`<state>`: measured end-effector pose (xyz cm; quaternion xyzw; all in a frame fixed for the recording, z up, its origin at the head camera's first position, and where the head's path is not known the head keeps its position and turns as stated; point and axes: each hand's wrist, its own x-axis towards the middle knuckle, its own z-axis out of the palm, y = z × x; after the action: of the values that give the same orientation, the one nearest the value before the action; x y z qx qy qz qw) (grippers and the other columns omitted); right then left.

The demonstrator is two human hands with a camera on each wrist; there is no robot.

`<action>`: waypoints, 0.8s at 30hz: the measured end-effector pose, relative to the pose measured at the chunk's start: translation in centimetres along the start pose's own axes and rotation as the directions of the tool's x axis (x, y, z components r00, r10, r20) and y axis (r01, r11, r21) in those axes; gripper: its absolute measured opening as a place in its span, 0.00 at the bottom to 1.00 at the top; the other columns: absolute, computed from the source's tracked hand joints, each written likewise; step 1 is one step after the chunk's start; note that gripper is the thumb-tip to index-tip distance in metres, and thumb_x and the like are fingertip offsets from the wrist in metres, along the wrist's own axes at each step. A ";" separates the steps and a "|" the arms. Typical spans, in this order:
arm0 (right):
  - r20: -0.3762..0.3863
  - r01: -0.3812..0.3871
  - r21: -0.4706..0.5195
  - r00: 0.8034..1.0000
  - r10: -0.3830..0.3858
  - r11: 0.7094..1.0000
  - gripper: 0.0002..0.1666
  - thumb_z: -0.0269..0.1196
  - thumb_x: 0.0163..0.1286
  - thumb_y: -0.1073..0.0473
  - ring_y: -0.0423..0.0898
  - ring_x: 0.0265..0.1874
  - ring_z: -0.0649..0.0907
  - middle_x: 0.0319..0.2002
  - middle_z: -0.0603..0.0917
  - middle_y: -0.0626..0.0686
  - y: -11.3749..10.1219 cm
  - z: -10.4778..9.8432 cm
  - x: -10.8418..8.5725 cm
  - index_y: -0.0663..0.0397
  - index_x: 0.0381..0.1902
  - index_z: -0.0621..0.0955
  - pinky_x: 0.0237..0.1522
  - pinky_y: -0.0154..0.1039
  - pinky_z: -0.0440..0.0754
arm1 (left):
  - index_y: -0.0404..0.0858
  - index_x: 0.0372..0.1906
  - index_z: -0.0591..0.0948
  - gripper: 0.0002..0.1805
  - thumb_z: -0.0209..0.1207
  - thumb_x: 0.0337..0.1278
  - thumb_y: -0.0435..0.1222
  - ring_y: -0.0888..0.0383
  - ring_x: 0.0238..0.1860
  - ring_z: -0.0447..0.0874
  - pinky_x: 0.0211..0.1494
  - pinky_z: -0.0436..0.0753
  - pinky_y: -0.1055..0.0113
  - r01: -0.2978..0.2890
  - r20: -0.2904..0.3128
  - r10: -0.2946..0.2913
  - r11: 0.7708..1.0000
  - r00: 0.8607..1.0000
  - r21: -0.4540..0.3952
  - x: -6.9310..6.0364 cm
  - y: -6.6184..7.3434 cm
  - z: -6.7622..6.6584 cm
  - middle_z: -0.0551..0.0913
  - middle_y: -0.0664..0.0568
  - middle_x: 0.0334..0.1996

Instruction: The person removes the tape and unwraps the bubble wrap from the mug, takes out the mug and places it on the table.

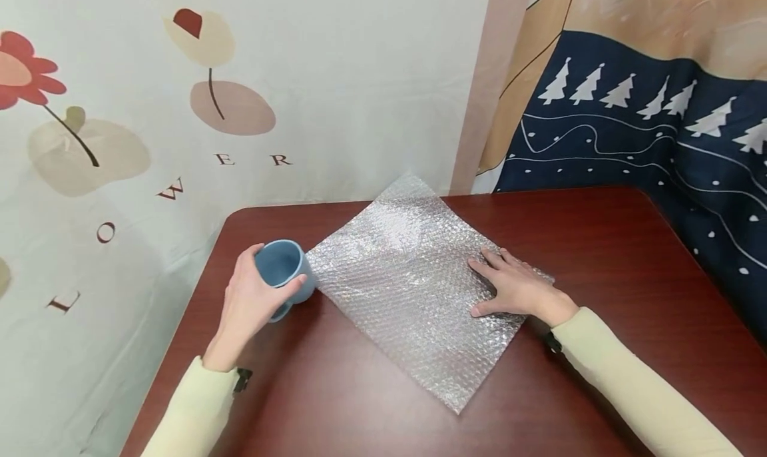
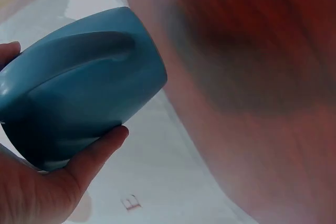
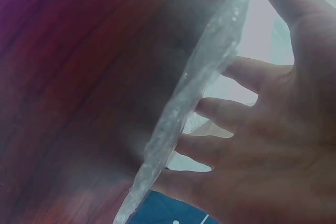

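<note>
A blue mug (image 1: 304, 285) is held at the left by my left hand (image 1: 244, 299), with the thumb on one side and the fingers round the other. In the left wrist view the mug (image 2: 89, 82) shows its handle side and the thumb pressed along its wall. Its shadow falls on the table, and it appears lifted. Beside it lies a square sheet of clear bubble wrap (image 1: 395, 284), turned cornerwise. My right hand (image 1: 516, 287) rests on the sheet's right part with fingers spread. From the right wrist, the bubble wrap (image 3: 184, 93) appears edge-on against those fingertips.
The dark red wooden table (image 1: 335, 397) has a rounded back left corner. Behind it hangs a pale cloth (image 1: 359, 97) with flowers and letters. A navy cloth (image 1: 599, 134) with white trees hangs at the right. The sheet's far corner reaches the pale cloth.
</note>
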<state>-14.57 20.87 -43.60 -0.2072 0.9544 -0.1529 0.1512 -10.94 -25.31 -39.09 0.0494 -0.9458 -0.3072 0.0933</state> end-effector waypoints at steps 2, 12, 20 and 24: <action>-0.004 0.000 0.004 1.000 0.000 1.000 0.63 0.73 0.55 0.28 0.79 0.75 0.53 0.78 0.57 0.72 0.1 0.1 -0.1 0.54 0.80 0.65 0.65 0.81 0.57 | 0.30 0.76 0.59 0.55 0.72 0.54 0.56 0.36 0.57 0.74 0.55 0.78 0.34 0.011 0.009 -0.011 1.000 1.000 0.012 0.0 -0.7 -0.2 0.69 0.33 0.64; -0.008 -0.012 0.004 1.000 0.012 1.000 0.63 0.73 0.55 0.28 0.79 0.75 0.53 0.78 0.57 0.72 0.7 0.1 -0.4 0.54 0.80 0.65 0.64 0.81 0.56 | 0.28 0.76 0.57 0.56 0.72 0.55 0.55 0.35 0.56 0.72 0.54 0.80 0.36 0.023 0.058 -0.024 1.000 0.998 0.015 0.6 -2.3 -0.4 0.67 0.31 0.64; -0.023 -0.012 0.014 1.000 0.012 1.000 0.63 0.74 0.55 0.29 0.78 0.75 0.52 0.79 0.57 0.71 0.5 -0.1 -0.3 0.53 0.80 0.65 0.65 0.81 0.55 | 0.32 0.82 0.47 0.64 0.73 0.54 0.56 0.32 0.63 0.66 0.57 0.77 0.31 -0.022 0.100 0.020 1.000 0.995 0.013 0.8 -3.0 -0.5 0.59 0.29 0.71; -0.049 -0.018 0.026 0.999 0.019 0.999 0.62 0.73 0.56 0.28 0.77 0.77 0.51 0.79 0.57 0.69 0.6 -0.1 -0.5 0.52 0.80 0.66 0.65 0.82 0.53 | 0.33 0.83 0.47 0.63 0.71 0.55 0.57 0.30 0.76 0.50 0.73 0.58 0.29 -0.121 0.004 0.121 0.992 0.993 0.036 0.5 -2.3 -0.1 0.52 0.31 0.78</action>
<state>-14.43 21.65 -43.58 -0.1925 0.9576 -0.1689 0.1317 -11.32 -27.28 -40.25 -0.0064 -0.9526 -0.2836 0.1098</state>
